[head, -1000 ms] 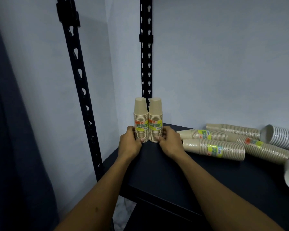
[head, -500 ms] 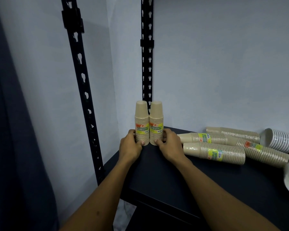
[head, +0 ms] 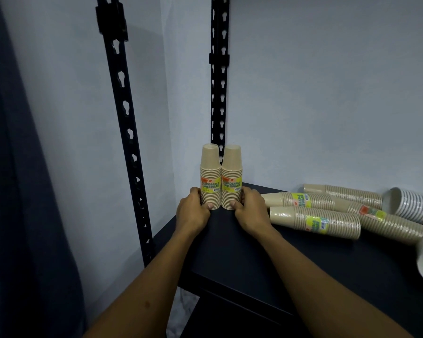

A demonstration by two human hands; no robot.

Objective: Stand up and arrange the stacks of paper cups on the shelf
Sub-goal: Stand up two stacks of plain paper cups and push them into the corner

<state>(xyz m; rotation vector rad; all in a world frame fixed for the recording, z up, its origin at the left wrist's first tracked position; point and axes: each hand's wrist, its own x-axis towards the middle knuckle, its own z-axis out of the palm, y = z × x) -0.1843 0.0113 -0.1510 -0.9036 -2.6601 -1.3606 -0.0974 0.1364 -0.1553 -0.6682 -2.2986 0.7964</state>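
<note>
Forearms reach in from below over dark shelf (head: pixel 242 252). Left hand (head: pixel 193 211) cups left upright cup stack (head: pixel 210 178), right hand (head: pixel 250 209) cups right upright cup stack (head: pixel 232 178), fingers wrapped at bases. Stacks touch, standing in shelf's back-left corner before rear black upright (head: pixel 219 93). Toppled cup stacks (head: pixel 327 222) lie right.

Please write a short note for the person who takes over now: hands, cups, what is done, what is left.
Left hand holds the left upright tan paper cup stack; right hand holds the right upright stack.
Both stand touching in the black shelf back corner.
Done: two stacks upright.
Left: tan stacks lying on their sides, plus a white cup stack, at the right.
</note>
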